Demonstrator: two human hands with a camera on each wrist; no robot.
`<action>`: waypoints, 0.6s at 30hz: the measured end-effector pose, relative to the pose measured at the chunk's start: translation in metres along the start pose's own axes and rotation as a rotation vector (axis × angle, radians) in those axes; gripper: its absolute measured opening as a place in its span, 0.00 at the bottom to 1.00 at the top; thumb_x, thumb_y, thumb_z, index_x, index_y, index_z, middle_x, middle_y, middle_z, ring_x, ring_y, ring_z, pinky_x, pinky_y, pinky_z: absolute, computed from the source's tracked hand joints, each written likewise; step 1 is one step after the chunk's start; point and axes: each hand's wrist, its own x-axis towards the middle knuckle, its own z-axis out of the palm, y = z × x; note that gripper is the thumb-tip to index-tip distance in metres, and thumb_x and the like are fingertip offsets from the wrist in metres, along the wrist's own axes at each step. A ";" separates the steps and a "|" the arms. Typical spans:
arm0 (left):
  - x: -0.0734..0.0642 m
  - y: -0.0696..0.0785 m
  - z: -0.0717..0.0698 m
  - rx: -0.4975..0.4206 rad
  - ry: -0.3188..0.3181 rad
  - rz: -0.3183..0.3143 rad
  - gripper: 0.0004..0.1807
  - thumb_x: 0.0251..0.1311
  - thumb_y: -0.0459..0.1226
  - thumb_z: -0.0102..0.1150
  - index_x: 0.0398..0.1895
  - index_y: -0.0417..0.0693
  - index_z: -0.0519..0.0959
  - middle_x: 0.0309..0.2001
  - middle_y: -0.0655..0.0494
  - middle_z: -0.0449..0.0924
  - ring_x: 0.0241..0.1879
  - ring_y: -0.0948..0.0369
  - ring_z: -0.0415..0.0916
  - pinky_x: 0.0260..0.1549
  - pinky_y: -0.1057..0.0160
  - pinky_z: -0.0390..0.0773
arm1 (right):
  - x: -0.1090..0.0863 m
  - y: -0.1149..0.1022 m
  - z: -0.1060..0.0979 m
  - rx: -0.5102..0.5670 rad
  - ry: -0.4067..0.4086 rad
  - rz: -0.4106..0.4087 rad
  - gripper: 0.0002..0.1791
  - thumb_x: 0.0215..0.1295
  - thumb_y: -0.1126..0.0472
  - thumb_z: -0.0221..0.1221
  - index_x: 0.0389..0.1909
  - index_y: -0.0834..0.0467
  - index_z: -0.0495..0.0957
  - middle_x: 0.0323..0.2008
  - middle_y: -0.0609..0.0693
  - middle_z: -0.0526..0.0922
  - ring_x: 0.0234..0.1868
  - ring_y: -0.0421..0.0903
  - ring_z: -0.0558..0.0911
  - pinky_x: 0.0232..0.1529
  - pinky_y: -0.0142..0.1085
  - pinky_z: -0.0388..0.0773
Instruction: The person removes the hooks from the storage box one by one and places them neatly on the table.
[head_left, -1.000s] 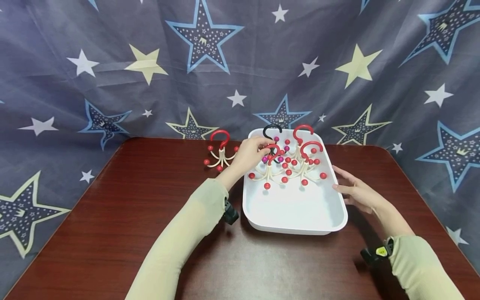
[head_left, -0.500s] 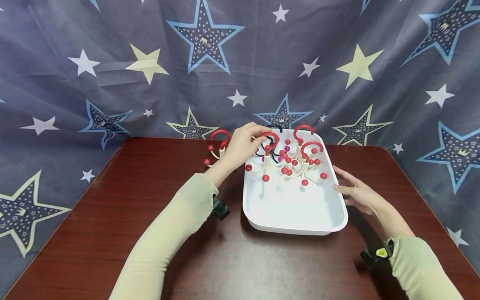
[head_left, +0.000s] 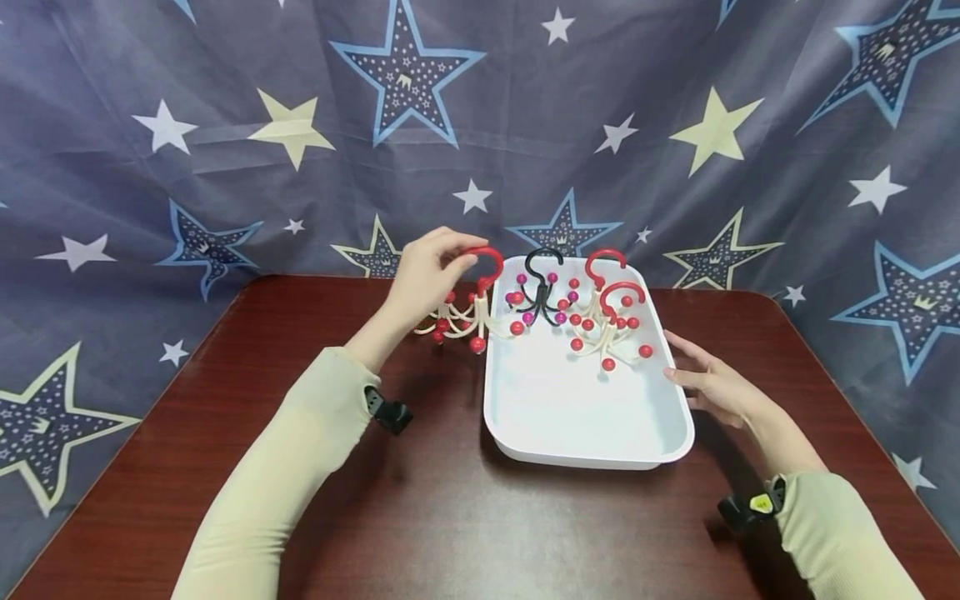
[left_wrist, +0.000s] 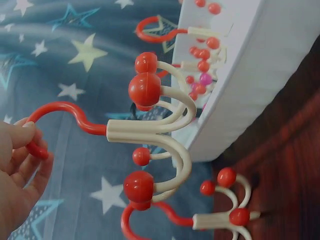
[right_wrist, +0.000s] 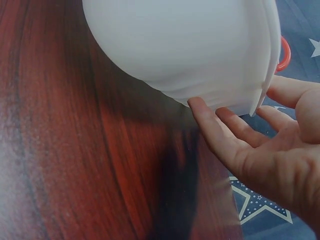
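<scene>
While the left hand point(head_left: 426, 275) is up beside the far left part of the white tray point(head_left: 592, 421), its fingers pinch the raised red-hooked hanger point(left_wrist: 132, 131) by the curve of its hook. Hanger upright, cream arms and red ball tips below the fingers, held clear of the tabletop point(head_left: 315, 417); in the head view it overlaps the tray's left rim, whether touching cannot be told. Lower than those fingers, just outside the tray and partly hidden: a second red-hooked hanger point(left_wrist: 215, 221), upright on the tabletop. Right of the left fingers, inside the tray, the black-hooked hanger point(head_left: 542, 296), magenta balls on black arms. Farther right, between the two hands, also in the tray: a rear red-hooked hanger point(head_left: 597, 302) and a front red-hooked hanger point(head_left: 609, 333), both upright, arms overlapping in view. Right hand point(head_left: 716, 387) at the tray's right side, fingers extended against its rim and outer wall, clenched on nothing. Beyond the fingers of both hands, a dark starred cloth point(head_left: 517, 125).
</scene>
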 end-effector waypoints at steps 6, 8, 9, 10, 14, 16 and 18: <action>-0.005 -0.009 -0.024 -0.006 0.060 -0.003 0.11 0.54 0.34 0.61 0.42 0.50 0.83 0.34 0.55 0.80 0.28 0.64 0.75 0.30 0.70 0.72 | -0.001 -0.002 -0.001 0.003 -0.003 0.010 0.42 0.66 0.59 0.51 0.71 0.49 0.34 0.67 0.67 0.46 0.45 0.37 0.77 0.44 0.44 0.76; -0.007 -0.013 -0.031 -0.003 0.076 -0.004 0.11 0.54 0.34 0.61 0.41 0.49 0.83 0.34 0.54 0.80 0.29 0.64 0.76 0.31 0.71 0.73 | -0.001 -0.002 0.000 0.003 -0.003 0.009 0.42 0.66 0.59 0.50 0.71 0.49 0.34 0.68 0.66 0.45 0.45 0.37 0.77 0.44 0.44 0.76; -0.009 -0.016 -0.034 0.006 0.084 -0.006 0.11 0.54 0.35 0.61 0.41 0.49 0.83 0.34 0.54 0.80 0.30 0.63 0.76 0.31 0.71 0.73 | -0.001 -0.002 0.000 0.002 -0.002 0.008 0.42 0.66 0.59 0.50 0.71 0.49 0.34 0.68 0.67 0.46 0.45 0.37 0.77 0.44 0.44 0.76; -0.010 -0.019 -0.037 0.016 0.089 -0.007 0.11 0.54 0.35 0.62 0.41 0.49 0.83 0.34 0.54 0.81 0.30 0.63 0.76 0.31 0.71 0.73 | -0.002 -0.002 0.000 0.002 -0.001 0.009 0.42 0.66 0.59 0.50 0.71 0.49 0.34 0.68 0.66 0.46 0.45 0.37 0.77 0.44 0.44 0.76; -0.016 -0.030 -0.050 0.077 0.108 -0.032 0.11 0.54 0.35 0.62 0.41 0.49 0.83 0.35 0.54 0.81 0.31 0.63 0.76 0.31 0.74 0.72 | -0.002 -0.003 0.000 -0.002 0.001 0.015 0.42 0.66 0.60 0.50 0.71 0.50 0.34 0.68 0.66 0.46 0.45 0.38 0.77 0.45 0.44 0.76; -0.018 -0.035 -0.056 0.103 0.117 -0.054 0.11 0.54 0.35 0.61 0.41 0.49 0.83 0.35 0.53 0.81 0.31 0.64 0.75 0.31 0.75 0.71 | -0.001 -0.003 0.000 -0.005 0.002 0.016 0.41 0.66 0.60 0.50 0.71 0.50 0.34 0.68 0.66 0.45 0.45 0.37 0.77 0.45 0.45 0.75; -0.020 -0.041 -0.062 0.122 0.129 -0.079 0.11 0.54 0.34 0.61 0.41 0.50 0.83 0.36 0.53 0.81 0.31 0.65 0.75 0.31 0.76 0.70 | -0.001 -0.003 0.000 -0.006 0.002 0.016 0.41 0.66 0.60 0.50 0.71 0.49 0.34 0.68 0.66 0.45 0.45 0.37 0.77 0.45 0.45 0.75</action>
